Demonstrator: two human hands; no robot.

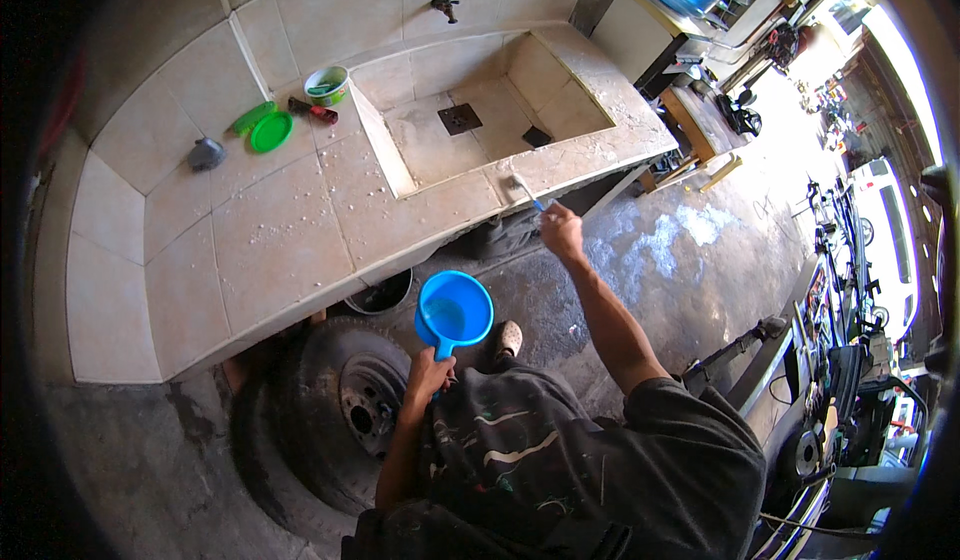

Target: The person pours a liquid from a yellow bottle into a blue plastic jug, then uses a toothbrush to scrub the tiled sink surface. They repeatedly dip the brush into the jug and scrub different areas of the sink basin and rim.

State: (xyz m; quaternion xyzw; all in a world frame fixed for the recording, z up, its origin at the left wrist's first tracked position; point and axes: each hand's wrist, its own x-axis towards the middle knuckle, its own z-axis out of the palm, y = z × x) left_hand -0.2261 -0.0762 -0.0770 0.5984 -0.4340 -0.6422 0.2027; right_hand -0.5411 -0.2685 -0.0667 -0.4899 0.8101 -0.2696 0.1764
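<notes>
My left hand (429,376) is closed round the handle of a blue plastic dipper (455,305), held in front of my body; a little liquid seems to lie inside it. In my right hand (562,233), stretched forward, is a small brush with a blue handle (537,203). Its pale head is at the front edge of the tiled counter (285,230), near the sink's front right; whether it touches the tile I cannot tell. White foamy specks are scattered over the counter. Set into the counter is a rectangular tiled sink (425,155) with dark drain squares in its floor.
A white-green tub (327,86), a green lid (271,132), a red-black brush (313,111) and a grey lump (206,154) lie on the counter. A tap (445,8) juts from the wall. A wheel (345,405) and a dark bucket (382,295) stand below. Metal parts (835,290) crowd the right.
</notes>
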